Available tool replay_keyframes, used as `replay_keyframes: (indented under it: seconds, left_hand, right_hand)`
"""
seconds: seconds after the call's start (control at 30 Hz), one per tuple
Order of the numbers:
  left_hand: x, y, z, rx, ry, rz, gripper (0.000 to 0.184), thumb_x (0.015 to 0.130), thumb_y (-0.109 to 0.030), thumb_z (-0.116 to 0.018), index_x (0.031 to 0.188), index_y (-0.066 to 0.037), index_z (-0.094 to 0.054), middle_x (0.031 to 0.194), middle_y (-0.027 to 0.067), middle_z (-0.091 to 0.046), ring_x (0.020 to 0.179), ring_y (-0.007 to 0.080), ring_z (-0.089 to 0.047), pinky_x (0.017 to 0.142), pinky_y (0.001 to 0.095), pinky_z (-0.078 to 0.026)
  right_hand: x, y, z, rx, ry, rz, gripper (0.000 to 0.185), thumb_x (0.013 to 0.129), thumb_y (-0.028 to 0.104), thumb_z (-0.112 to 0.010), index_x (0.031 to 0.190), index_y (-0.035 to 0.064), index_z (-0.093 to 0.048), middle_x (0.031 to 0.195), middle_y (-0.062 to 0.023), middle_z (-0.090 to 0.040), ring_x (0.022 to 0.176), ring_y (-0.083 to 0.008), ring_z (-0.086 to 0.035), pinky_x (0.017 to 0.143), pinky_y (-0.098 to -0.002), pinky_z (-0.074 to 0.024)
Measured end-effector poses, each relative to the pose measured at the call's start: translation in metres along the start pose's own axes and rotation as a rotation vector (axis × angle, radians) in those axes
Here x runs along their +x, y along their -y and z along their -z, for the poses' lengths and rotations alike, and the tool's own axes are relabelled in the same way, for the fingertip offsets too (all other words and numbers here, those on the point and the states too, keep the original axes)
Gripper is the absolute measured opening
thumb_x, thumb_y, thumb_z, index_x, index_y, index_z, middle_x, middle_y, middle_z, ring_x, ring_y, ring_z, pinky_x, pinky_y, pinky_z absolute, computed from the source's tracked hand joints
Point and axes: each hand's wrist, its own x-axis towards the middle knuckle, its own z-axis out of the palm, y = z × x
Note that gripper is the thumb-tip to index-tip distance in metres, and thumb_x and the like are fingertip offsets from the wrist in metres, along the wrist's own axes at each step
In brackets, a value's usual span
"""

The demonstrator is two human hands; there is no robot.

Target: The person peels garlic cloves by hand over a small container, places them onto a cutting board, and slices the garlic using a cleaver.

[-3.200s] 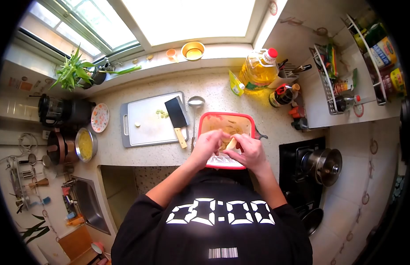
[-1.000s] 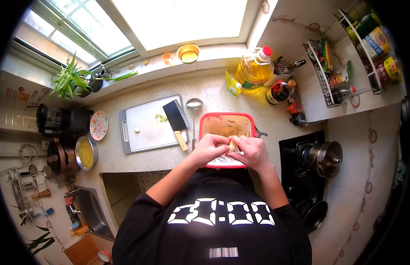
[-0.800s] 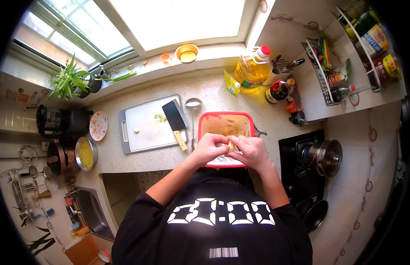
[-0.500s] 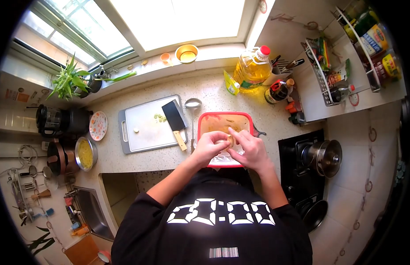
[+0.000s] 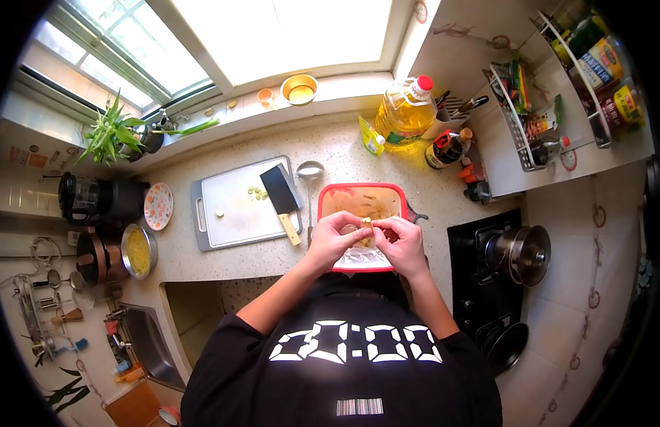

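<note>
Both hands meet over a red-rimmed bin that has brownish peelings and scraps inside. Between the fingertips is a small pale yellow-brown piece of food, perhaps ginger or garlic; its exact kind is too small to tell. My left hand pinches it from the left, thumb and fingers pressed together. My right hand grips the same piece from the right. To the left, a cleaver with a wooden handle lies on a white cutting board beside chopped green pieces.
A ladle lies between board and bin. Behind stand an oil jug and a dark sauce bottle. The stove with a lidded pot is at right. A bowl of yellow food and a spotted plate sit at left.
My right hand has shifted slightly down and its fingers have curled in closer around the piece. The piece now sits more upright between the fingertips. My left hand has barely moved.
</note>
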Motion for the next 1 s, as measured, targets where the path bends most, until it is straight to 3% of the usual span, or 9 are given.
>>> replay_keyframes:
  seconds: [0.27, 0.37, 0.47, 0.57, 0.73, 0.87, 1.0]
  left_hand:
    - [0.003, 0.005, 0.005, 0.082, -0.011, 0.012, 0.021, 0.086, -0.016, -0.084, 0.092, -0.001, -0.072, 0.092, 0.0057, -0.074, 0.085, 0.0091, -0.066, 0.08, 0.0262, -0.054]
    - [0.004, 0.004, 0.005, 0.063, 0.005, 0.006, 0.017, 0.086, -0.006, -0.082, 0.095, 0.0, -0.069, 0.091, 0.0063, -0.072, 0.077, 0.0078, -0.065, 0.069, 0.0229, -0.053]
    - [0.0, -0.012, 0.002, -0.076, 0.042, 0.124, 0.019, 0.085, -0.01, -0.083, 0.096, -0.001, -0.069, 0.087, 0.0044, -0.071, 0.066, 0.0041, -0.058, 0.056, 0.02, -0.044]
    - [0.004, -0.005, 0.008, -0.225, 0.051, 0.262, 0.022, 0.085, -0.012, -0.083, 0.099, -0.002, -0.07, 0.085, 0.0022, -0.07, 0.06, 0.002, -0.052, 0.05, 0.0194, -0.035]
    - [0.004, -0.013, -0.002, -0.05, 0.001, 0.147, 0.026, 0.085, -0.012, -0.083, 0.105, -0.002, -0.07, 0.084, 0.0007, -0.069, 0.06, 0.0021, -0.052, 0.05, 0.019, -0.036]
    - [0.006, -0.014, 0.004, 0.04, 0.067, 0.13, 0.028, 0.091, -0.019, -0.079, 0.108, 0.001, -0.07, 0.095, 0.0071, -0.074, 0.071, 0.004, -0.061, 0.057, 0.0173, -0.042]
    - [0.008, -0.008, 0.014, -0.172, 0.145, 0.239, 0.029, 0.094, -0.016, -0.074, 0.118, 0.002, -0.069, 0.099, 0.0056, -0.073, 0.068, 0.0035, -0.054, 0.06, 0.0174, -0.042]
  right_hand:
    - [0.004, -0.001, -0.003, -0.1, 0.01, -0.005, 0.008, 0.084, 0.006, -0.072, 0.087, -0.0019, -0.071, 0.08, -0.0127, -0.071, 0.064, -0.0168, -0.068, 0.06, -0.0302, -0.054]
    - [0.004, 0.0, -0.006, -0.085, -0.018, -0.027, 0.008, 0.082, 0.006, -0.072, 0.085, -0.0014, -0.071, 0.079, -0.0129, -0.071, 0.065, -0.0183, -0.068, 0.061, -0.0308, -0.0543]
    - [0.002, -0.01, -0.01, 0.013, -0.046, -0.097, 0.008, 0.081, 0.006, -0.073, 0.084, -0.0005, -0.071, 0.079, -0.0124, -0.071, 0.065, -0.0194, -0.069, 0.063, -0.031, -0.0546]
    - [0.002, -0.01, -0.009, 0.0, -0.047, -0.15, 0.008, 0.08, 0.007, -0.073, 0.084, 0.0002, -0.071, 0.078, -0.0119, -0.071, 0.066, -0.0197, -0.069, 0.063, -0.0309, -0.0547]
    - [0.004, 0.01, -0.005, -0.274, -0.073, 0.006, 0.008, 0.08, 0.007, -0.073, 0.083, 0.0006, -0.07, 0.075, -0.0121, -0.071, 0.064, -0.0195, -0.069, 0.062, -0.0319, -0.0542]
    - [0.004, 0.004, -0.004, -0.083, -0.076, -0.077, 0.006, 0.081, 0.006, -0.072, 0.08, 0.0013, -0.069, 0.073, -0.0073, -0.069, 0.063, -0.0126, -0.066, 0.059, -0.0288, -0.0519]
    - [0.001, -0.019, -0.006, 0.179, -0.059, -0.217, 0.005, 0.084, 0.005, -0.07, 0.082, 0.001, -0.068, 0.072, -0.0018, -0.067, 0.066, -0.0062, -0.062, 0.06, -0.0244, -0.05]
